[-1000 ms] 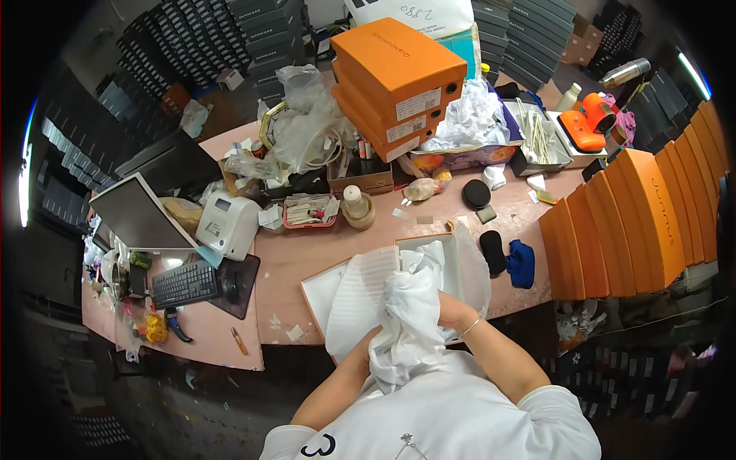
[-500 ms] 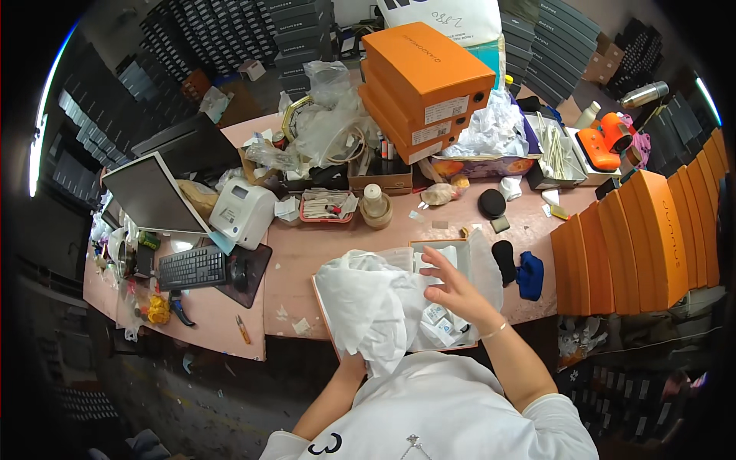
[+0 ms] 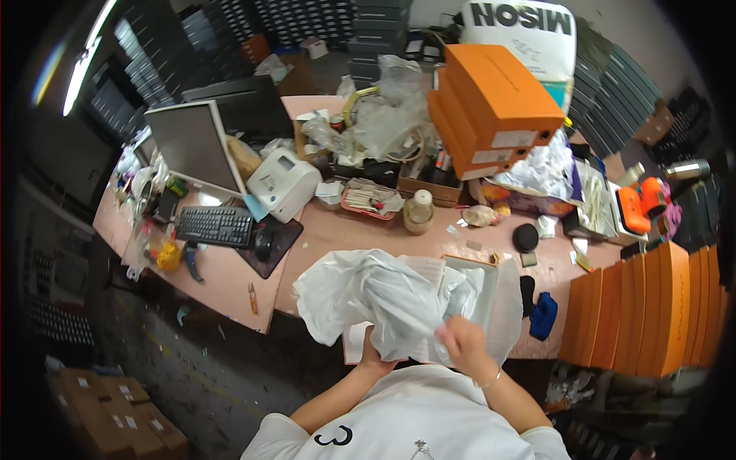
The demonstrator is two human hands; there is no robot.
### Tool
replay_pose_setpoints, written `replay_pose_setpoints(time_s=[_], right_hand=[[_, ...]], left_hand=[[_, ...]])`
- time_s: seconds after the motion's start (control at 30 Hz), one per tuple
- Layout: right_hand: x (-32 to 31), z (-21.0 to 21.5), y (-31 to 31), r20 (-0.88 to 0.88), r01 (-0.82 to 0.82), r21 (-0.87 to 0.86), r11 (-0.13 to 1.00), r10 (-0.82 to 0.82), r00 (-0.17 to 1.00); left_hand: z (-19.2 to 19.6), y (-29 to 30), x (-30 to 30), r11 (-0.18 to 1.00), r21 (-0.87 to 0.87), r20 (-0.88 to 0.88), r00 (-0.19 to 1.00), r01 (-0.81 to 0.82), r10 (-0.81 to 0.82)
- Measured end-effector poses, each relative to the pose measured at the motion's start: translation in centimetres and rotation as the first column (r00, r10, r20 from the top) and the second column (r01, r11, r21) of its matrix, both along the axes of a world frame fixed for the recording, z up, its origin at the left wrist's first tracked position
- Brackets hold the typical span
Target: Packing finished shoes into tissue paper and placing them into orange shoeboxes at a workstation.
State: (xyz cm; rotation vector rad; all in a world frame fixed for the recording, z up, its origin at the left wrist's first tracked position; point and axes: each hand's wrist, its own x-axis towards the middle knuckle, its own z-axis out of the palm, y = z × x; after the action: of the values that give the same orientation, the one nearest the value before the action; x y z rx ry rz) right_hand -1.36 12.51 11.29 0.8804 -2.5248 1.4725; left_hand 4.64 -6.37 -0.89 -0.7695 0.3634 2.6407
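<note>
A crumpled white wrapping sheet (image 3: 360,295) is bunched up in front of me over an open, orange-edged box (image 3: 491,285). My left hand (image 3: 374,359) grips the sheet from below, its fingers mostly hidden under the folds. On the other side, my right hand (image 3: 465,349) is closed on a drawn-out corner of it, somewhat blurred. Whether anything is wrapped inside cannot be seen. A thin translucent liner sheet (image 3: 506,322) hangs over the box's right side. More white paper (image 3: 461,287) lies in the box, and the sheet covers most of the rest.
Orange shoeboxes (image 3: 506,88) are stacked at the back, with more standing upright (image 3: 625,307) on the right. A keyboard (image 3: 215,225), monitor (image 3: 195,146) and label printer (image 3: 284,184) occupy the left. A jar (image 3: 418,211) and blue cloth item (image 3: 543,316) are nearby.
My right hand has gone from open above the box to closed on the sheet's corner. The sheet is spread wider to the left, covering the small white packets. The view has shifted.
</note>
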Motion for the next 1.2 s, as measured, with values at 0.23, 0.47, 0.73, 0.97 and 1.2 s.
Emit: replay_pose_setpoints(time_s=[0.23, 0.47, 0.73, 0.97, 1.2], right_hand=[[-0.3, -1.8, 2.6, 0.117, 0.180, 0.028, 0.983, -0.182, 0.976], [0.4, -2.4, 1.2, 0.195, -0.305, 0.196, 0.932, 0.268, 0.944], [1.6, -4.2, 1.7, 0.667, -0.780, 0.307, 0.545, 0.462, 0.584], [-5.8, 6.2, 4.4, 0.144, -0.039, 0.085, 0.996, 0.026, 0.989], [-4.1, 0.8, 2.0, 0.678, -0.662, 0.125, 0.739, 0.423, 0.601]], left_hand=[[-2.2, 0.8, 0.7, 1.000, -0.001, 0.124, 0.992, -0.001, 0.001], [3.9, 1.7, -2.5, 1.000, 0.000, 0.370, 0.929, -0.007, 0.007], [-3.7, 1.9, -3.4, 0.742, -0.658, -0.410, 0.888, -0.128, -0.210], [-6.2, -6.5, -5.1, 0.713, -0.699, -0.340, 0.903, -0.056, -0.262], [1.6, -6.5, -4.9, 0.308, -0.939, -0.124, 0.685, 0.154, -0.718]])
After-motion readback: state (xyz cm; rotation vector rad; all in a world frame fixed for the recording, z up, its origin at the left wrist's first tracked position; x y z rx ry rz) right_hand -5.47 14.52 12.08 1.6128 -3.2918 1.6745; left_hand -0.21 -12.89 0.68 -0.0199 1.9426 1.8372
